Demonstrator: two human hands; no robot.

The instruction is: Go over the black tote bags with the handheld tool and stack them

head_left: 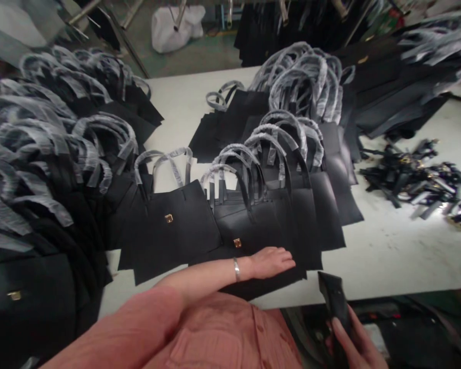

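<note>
My left hand (272,262) lies flat, palm down, on a black bag panel (253,223) with a small gold clasp (237,243). Its fingers point right, and a silver bracelet (236,269) circles the wrist. At the lower right, beyond the table's front edge, my right hand (353,341) is wrapped round a dark, flat black piece (335,300) held upright. Left of the clasped panel lies another black panel (176,225) with a gold clasp and plastic-wrapped handles (163,166). Further overlapping panels with wrapped handles fan out behind.
Piles of black panels with wrapped handles (34,143) fill the left side. Small black straps with metal parts (426,179) are heaped on the white table (388,256) at right. More black panels (392,82) lie back right. A white sack (176,28) stands on the floor behind.
</note>
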